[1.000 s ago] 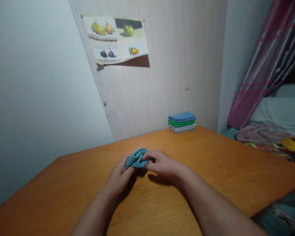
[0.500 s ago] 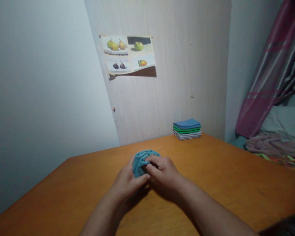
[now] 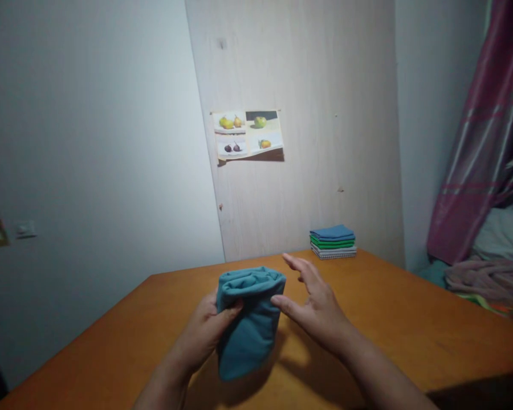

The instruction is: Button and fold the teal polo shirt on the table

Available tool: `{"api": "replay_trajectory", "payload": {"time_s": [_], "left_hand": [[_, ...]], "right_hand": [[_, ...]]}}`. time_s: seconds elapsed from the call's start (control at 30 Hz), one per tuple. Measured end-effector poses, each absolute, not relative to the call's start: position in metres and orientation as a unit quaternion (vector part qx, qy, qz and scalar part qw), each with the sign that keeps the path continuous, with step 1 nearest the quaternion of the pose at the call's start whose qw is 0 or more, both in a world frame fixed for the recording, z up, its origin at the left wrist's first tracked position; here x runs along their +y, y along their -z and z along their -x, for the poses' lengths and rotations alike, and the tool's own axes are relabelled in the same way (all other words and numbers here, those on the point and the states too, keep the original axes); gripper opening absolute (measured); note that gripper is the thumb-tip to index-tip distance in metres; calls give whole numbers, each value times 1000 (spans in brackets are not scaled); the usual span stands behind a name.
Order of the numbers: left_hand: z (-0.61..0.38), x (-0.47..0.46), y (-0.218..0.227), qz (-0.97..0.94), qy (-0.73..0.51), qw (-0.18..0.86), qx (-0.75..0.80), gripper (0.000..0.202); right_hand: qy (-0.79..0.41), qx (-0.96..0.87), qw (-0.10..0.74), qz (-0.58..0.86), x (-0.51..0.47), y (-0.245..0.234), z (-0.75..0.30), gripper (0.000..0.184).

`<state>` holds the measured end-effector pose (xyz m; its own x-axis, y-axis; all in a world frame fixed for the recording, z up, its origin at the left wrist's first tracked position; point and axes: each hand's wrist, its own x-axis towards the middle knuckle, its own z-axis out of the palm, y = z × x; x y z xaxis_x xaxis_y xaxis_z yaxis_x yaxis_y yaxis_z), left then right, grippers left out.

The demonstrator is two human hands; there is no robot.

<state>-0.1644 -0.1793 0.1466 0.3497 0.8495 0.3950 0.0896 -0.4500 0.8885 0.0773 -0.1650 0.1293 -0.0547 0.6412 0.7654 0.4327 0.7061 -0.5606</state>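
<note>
A folded teal cloth (image 3: 250,324) is held up over the table, its rolled top edge facing me and its smooth side hanging down. My left hand (image 3: 205,327) grips its left side, thumb across the front and the fingers hidden behind. At the right of the bundle, my right hand (image 3: 314,299) is spread, thumb and fingers apart. Its thumb tip comes close to the cloth's upper right corner; whether they touch I cannot tell.
On the orange-brown wooden table (image 3: 123,336), a stack of folded cloths (image 3: 333,242) in blue, green and checked grey stands at the far right. Behind is a wall with a fruit picture (image 3: 248,135). A magenta curtain (image 3: 461,171) and rumpled bedding (image 3: 487,282) lie beyond the right edge.
The teal cloth went from a bunched shape between both hands to an upright folded bundle. My right hand let go and opened to the right. The view tilted up and turned left.
</note>
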Motion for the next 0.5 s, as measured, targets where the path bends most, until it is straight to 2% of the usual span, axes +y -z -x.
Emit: {"api": "replay_trajectory", "payload": {"time_s": [0.07,0.1,0.13,0.2,0.3,0.4,0.5], "left_hand": [[170,-200,-142,-695,-466,444,321,48],[171,-209,-138,-688,-464,460,316,48],[171,-218,-133,-682,-463,474,311,48],[168,-234,-122,-659,-469,506,300,49],[161,-254,-101,-592,-486,576,285,53],[157,-267,-84,-553,-483,625,266,56],[159,-276,-75,-564,-479,618,266,53]], "right_hand": [[-207,-719,557,360,-177,-121,-81,89],[-281,-718,539,339,-184,-117,-80,90],[-351,-717,517,309,-191,-114,-79,84],[-451,-709,485,242,-206,-110,-74,61],[-499,-691,487,191,-228,-103,-68,33],[-513,-682,481,201,-246,-92,-70,29],[-478,-703,463,249,-262,-82,-81,36]]}}
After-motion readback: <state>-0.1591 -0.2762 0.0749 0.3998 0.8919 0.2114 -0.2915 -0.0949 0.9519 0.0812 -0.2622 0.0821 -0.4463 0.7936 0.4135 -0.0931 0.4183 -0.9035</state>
